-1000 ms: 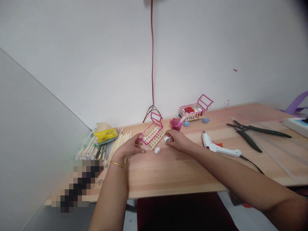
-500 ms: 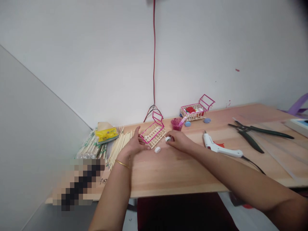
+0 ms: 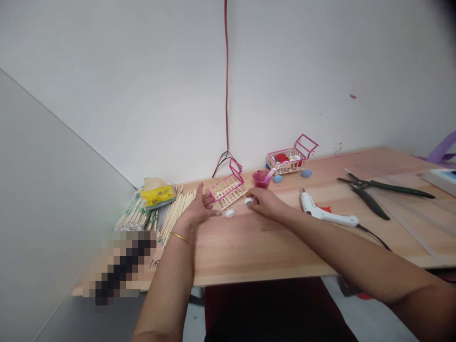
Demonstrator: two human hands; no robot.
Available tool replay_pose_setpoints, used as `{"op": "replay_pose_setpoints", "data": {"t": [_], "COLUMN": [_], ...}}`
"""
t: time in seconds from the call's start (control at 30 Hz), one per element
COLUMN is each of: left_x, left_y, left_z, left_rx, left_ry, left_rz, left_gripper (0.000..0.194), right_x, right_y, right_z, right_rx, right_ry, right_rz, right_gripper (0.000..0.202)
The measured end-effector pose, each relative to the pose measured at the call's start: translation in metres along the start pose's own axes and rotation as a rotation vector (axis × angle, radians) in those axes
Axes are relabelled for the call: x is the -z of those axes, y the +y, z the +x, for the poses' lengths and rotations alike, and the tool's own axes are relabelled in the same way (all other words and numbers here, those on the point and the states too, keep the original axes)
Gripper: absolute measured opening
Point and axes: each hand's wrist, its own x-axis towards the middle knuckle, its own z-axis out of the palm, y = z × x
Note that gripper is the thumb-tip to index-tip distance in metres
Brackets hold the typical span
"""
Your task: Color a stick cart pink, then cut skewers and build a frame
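A small stick-built cart (image 3: 228,191) with a pink-painted rim and handle rests on the table between my hands. My left hand (image 3: 200,207) is beside its left end, fingers spread and thumb stretched out along the near side. Whether those fingertips touch the cart I cannot tell. On the right, my right hand (image 3: 264,203) pinches a white bottle cap (image 3: 248,202) near the cart's lower right corner. Something green shows inside that cap. Another white cap (image 3: 230,213) lies on the wood just in front of the cart.
Behind stand a cup of pink paint (image 3: 261,180) and a finished-looking cart (image 3: 288,161) holding coloured caps, with blue caps (image 3: 306,174) nearby. A white glue gun (image 3: 327,213) and green-handled cutters (image 3: 368,192) lie right. Wooden sticks (image 3: 178,213) and a yellow packet (image 3: 157,197) are left.
The camera view has shifted slightly, so the table sits a little higher. The cap in my right hand looks somewhat turned, showing more of its inside. My left hand stays spread beside the cart.
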Motion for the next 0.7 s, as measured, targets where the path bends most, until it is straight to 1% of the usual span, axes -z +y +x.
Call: {"op": "replay_pose_setpoints", "data": {"t": [0.1, 0.23, 0.33, 0.43, 0.57, 0.7], "left_x": [-0.002, -0.009, -0.013, -0.014, -0.013, -0.014], "left_y": [0.002, 0.009, 0.010, 0.006, -0.001, -0.004], "left_z": [-0.002, -0.005, -0.004, -0.002, 0.002, 0.003], "left_rx": [0.017, 0.055, 0.065, 0.035, 0.012, -0.011], "left_ry": [-0.015, 0.045, 0.067, 0.092, 0.153, 0.125], "left_rz": [0.056, 0.209, 0.262, 0.243, 0.205, 0.124], "left_gripper": [0.147, 0.148, 0.148, 0.145, 0.137, 0.134], "right_x": [0.001, 0.002, 0.002, 0.002, 0.001, 0.001], "right_y": [-0.001, -0.001, -0.001, -0.001, -0.001, -0.002], "right_z": [-0.001, -0.001, -0.001, -0.001, 0.000, 0.000], "right_rx": [0.012, 0.023, 0.026, 0.028, 0.028, 0.013], "right_ry": [-0.005, -0.006, -0.003, -0.001, 0.015, 0.029], "right_rz": [-0.003, -0.014, -0.021, -0.025, -0.022, -0.011], "right_gripper": [0.027, 0.025, 0.025, 0.027, 0.027, 0.028]}}
